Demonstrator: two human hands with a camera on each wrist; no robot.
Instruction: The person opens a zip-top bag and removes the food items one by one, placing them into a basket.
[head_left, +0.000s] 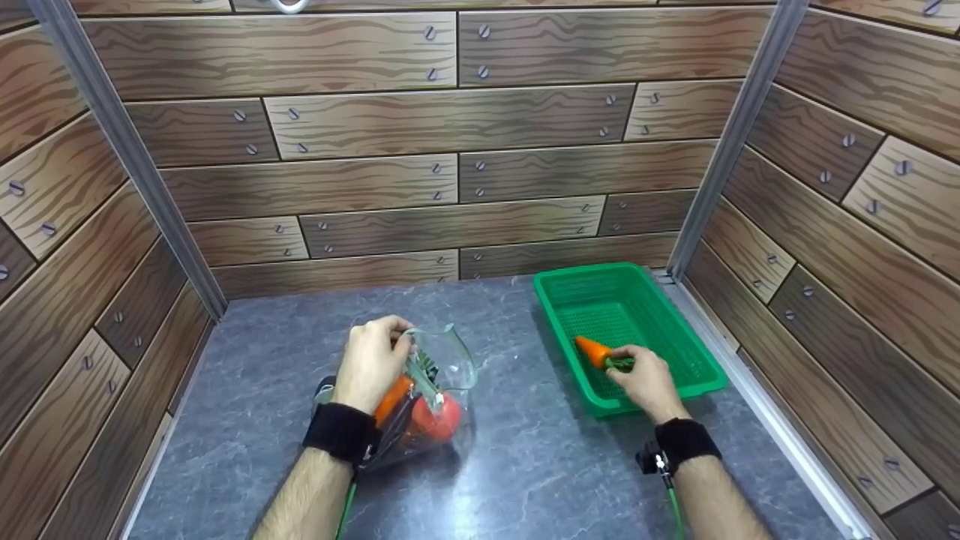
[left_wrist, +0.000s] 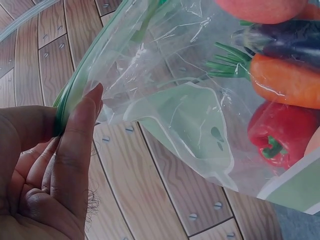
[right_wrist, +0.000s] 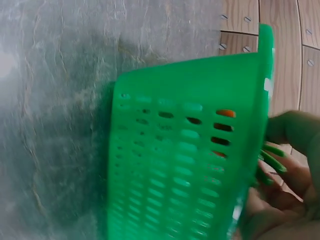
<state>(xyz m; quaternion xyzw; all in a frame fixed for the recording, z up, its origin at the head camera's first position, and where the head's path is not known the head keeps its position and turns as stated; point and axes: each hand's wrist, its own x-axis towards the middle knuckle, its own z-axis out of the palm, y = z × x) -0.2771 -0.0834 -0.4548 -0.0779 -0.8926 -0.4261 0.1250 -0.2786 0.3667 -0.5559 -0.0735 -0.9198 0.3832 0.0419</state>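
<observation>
My left hand (head_left: 373, 361) pinches the green-striped rim of a clear zip bag (left_wrist: 175, 115) between thumb and fingers. Through the plastic show a red bell pepper (left_wrist: 275, 135), a carrot (left_wrist: 287, 80), an eggplant (left_wrist: 285, 40) and a round reddish item (head_left: 437, 417). My right hand (head_left: 646, 382) holds an orange carrot (head_left: 592, 350) by its green top, over the near-left part of a green basket (head_left: 630, 274). In the right wrist view the basket's slotted side hides most of that carrot; its green stems (right_wrist: 272, 160) stick out by the fingers.
A grey marbled tabletop (head_left: 517, 465) carries the bag and the basket. Wood-patterned walls (head_left: 375, 127) enclose it at the back and both sides. A metal rail (head_left: 780, 435) runs along the right edge, close to the basket.
</observation>
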